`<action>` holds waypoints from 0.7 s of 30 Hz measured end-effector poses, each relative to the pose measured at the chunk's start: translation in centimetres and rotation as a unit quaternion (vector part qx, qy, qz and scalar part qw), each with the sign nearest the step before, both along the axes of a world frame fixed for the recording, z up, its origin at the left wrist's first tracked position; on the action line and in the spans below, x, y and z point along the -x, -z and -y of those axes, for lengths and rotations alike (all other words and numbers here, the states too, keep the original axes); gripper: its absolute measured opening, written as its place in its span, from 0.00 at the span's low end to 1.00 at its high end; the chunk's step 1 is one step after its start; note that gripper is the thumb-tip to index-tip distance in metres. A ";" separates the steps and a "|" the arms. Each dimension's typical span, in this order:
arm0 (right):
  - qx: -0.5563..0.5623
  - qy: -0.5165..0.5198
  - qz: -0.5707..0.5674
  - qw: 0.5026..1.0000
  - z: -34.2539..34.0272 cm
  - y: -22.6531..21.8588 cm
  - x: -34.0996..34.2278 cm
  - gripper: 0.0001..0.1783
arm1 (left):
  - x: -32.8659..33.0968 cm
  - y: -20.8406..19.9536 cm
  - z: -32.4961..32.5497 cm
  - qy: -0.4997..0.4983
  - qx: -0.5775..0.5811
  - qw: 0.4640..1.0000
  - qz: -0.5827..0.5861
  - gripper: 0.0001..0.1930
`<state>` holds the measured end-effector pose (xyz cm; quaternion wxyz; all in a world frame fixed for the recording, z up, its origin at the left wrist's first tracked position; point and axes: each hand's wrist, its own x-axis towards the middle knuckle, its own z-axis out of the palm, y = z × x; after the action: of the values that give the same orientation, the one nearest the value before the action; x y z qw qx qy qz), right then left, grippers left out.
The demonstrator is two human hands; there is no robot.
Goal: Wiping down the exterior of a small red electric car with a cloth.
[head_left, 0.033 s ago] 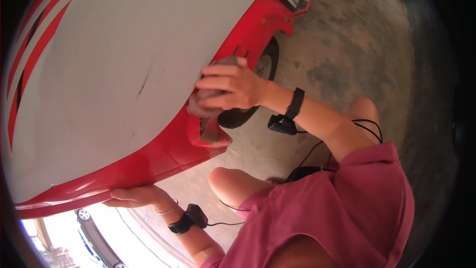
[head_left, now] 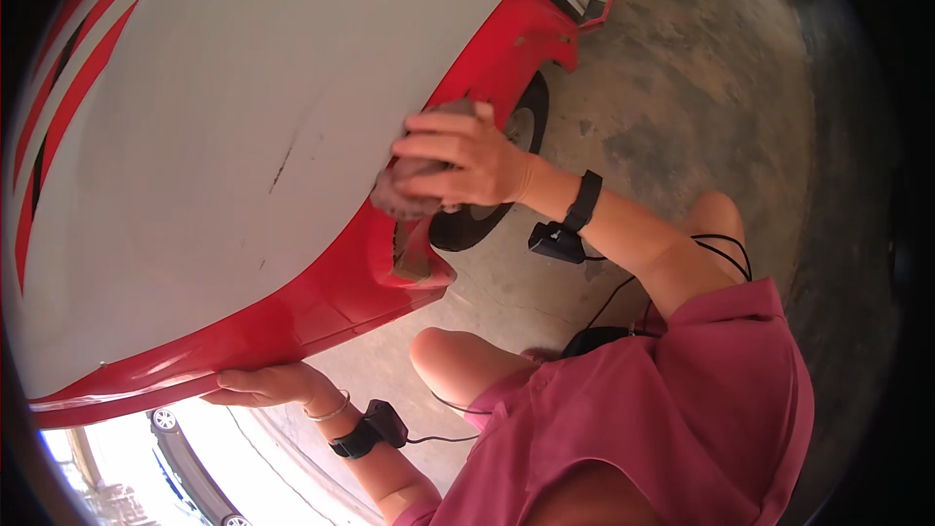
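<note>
A grey-brown cloth (head_left: pixel 407 197) is bunched under my right hand (head_left: pixel 466 158), whose fingers curl over it and press it to the red lower band (head_left: pixel 292 317) of the vehicle's body, just above the wheel (head_left: pixel 524 127). Part of the cloth sticks out below the fingers. Low on the left, my left hand (head_left: pixel 268 387) rests against the bottom edge of the red band with its fingers stretched out along it. Above the band spreads the pale grey body panel (head_left: pixel 224 136), marked by a dark scratch (head_left: pixel 283 164).
Near the wheel arch, the red trim has a worn, broken corner (head_left: pixel 411 263). Concrete floor (head_left: pixel 672 88) stretches along the right. My bent knees are close below the vehicle, and cables run from both wrist devices. Another car (head_left: pixel 195 468) stands outside at lower left.
My right hand and the cloth have shifted slightly up and to the right along the red band. My left hand stays in place.
</note>
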<state>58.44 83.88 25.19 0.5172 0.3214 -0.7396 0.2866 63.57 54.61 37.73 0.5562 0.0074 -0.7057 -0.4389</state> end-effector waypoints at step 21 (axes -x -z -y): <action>0.424 0.174 0.142 0.877 1.2 -4.0 1.5 0.32 | 0.0 -0.5 -0.3 0.023 0.012 0.999 -0.022 0.33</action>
<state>56.94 82.65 29.22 0.5346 -0.1067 -0.6570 0.5207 63.62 54.93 38.21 0.5615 -0.0251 -0.6984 -0.4431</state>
